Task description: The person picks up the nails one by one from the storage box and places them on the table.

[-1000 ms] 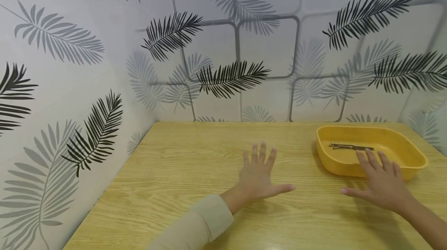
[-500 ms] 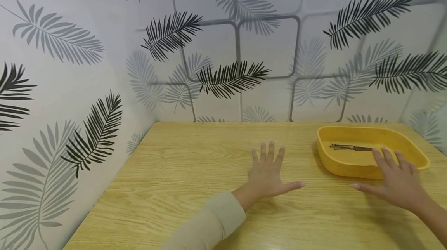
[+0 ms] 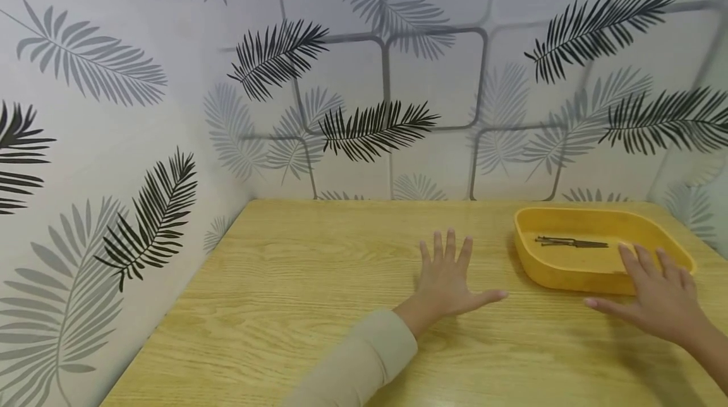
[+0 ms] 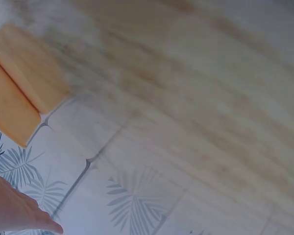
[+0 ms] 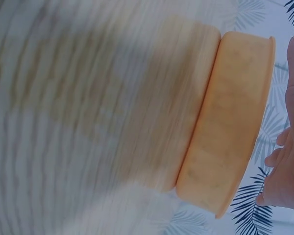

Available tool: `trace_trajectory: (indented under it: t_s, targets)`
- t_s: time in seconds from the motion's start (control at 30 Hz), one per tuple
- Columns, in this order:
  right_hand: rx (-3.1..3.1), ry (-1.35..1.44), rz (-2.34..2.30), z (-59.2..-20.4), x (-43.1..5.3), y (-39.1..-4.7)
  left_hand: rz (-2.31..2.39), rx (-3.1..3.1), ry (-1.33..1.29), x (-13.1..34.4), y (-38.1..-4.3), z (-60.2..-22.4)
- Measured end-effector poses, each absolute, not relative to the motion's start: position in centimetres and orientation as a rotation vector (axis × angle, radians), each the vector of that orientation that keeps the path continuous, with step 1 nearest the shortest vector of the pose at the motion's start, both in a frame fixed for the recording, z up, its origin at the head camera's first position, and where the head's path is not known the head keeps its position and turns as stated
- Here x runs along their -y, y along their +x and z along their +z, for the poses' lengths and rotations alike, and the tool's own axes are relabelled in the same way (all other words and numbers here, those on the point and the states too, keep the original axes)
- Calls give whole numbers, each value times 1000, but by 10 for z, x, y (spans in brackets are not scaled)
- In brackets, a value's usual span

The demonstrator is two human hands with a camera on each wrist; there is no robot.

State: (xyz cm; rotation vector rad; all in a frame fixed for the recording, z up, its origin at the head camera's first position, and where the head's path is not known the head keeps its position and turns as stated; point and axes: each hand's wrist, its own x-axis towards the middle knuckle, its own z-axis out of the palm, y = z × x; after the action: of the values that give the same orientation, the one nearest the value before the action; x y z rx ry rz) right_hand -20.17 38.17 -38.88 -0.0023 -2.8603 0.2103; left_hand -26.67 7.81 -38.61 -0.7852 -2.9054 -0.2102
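A shallow yellow tray stands at the right of the wooden table. Inside it lies a small bunch of thin dark rods with tiny heads; their exact kind is too small to tell. My right hand, fingers spread, is in front of the tray's near right side and covers part of its rim. In the right wrist view that hand shows beside the tray's wall, holding nothing. Left of the tray, my left hand hovers palm down with spread fingers, also holding nothing; its edge shows in the left wrist view.
The light wooden table runs back to a wall with a leaf pattern. Another patterned wall borders its left side. The tray is near the back right corner. A pale sleeve covers the left forearm.
Both hands have drifted to the right, fingers still spread. The right hand has shifted along the tray's front, so more of the dark rods shows. The tray has stayed in place.
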Motion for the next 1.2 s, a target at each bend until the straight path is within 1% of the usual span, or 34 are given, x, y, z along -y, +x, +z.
trace_trajectory:
  t_s: [0.3,0.8,1.2]
  targets:
    - [2884,-80,219,-391,-393,-202,-247,2911,-809,-95,-272,-387]
    - [2869,-166,167,-396,-423,-207,-194,2957,-898,-134,-268,-383]
    - [2828,-227,183,-399,-439,-208,-37,2918,-949,-163,-262,-377]
